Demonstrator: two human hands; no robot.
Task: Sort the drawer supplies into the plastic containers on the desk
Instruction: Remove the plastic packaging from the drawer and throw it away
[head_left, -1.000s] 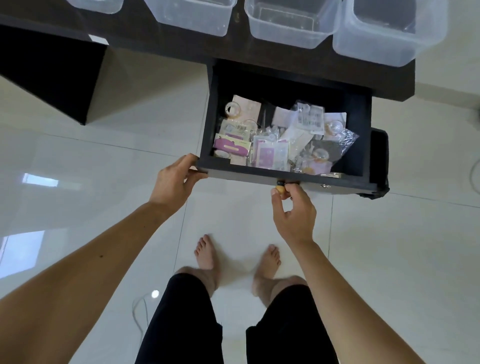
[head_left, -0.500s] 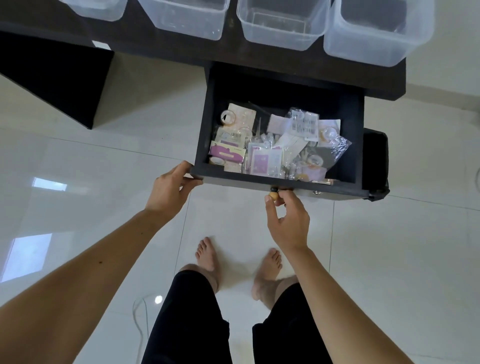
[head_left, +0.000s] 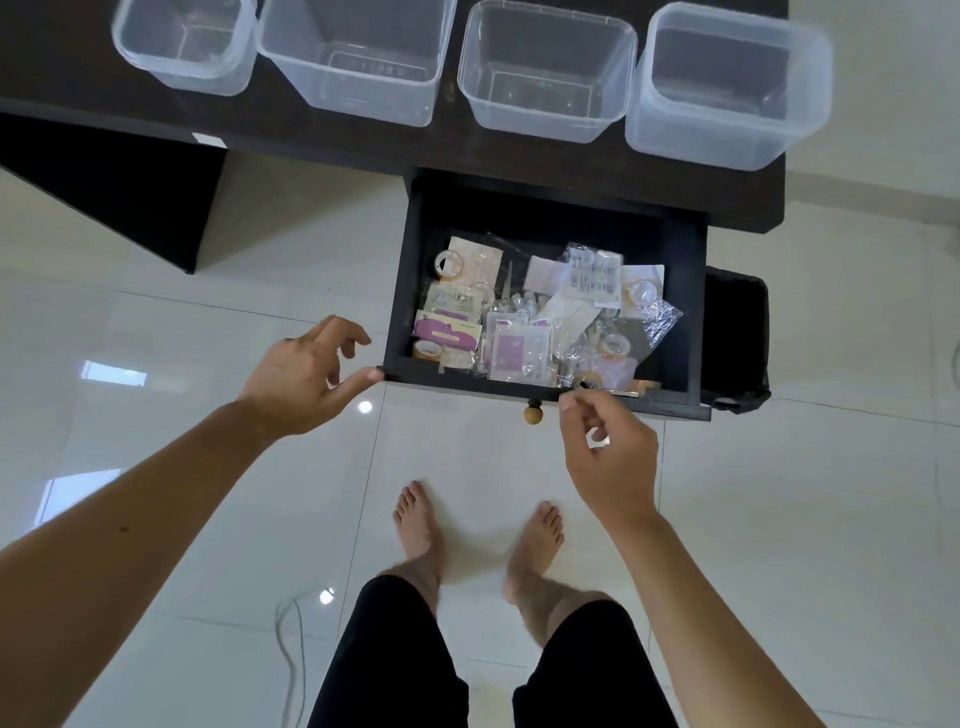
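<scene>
Both hands have come off the drawer: left hand spread, thumb tip just at the front corner; right hand loosely curled, holding nothing, beside the knob it gripped a moment ago. Desk carries four clear containers, all apparently unfilled. Drawer stands open. Supplies lie heaped inside. Opening looks done; picking can likely start.

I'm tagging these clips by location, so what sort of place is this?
Probably a home room or home office: a dark desk with an open drawer of craft supplies, on a glossy tiled floor, with bare feet.
</scene>
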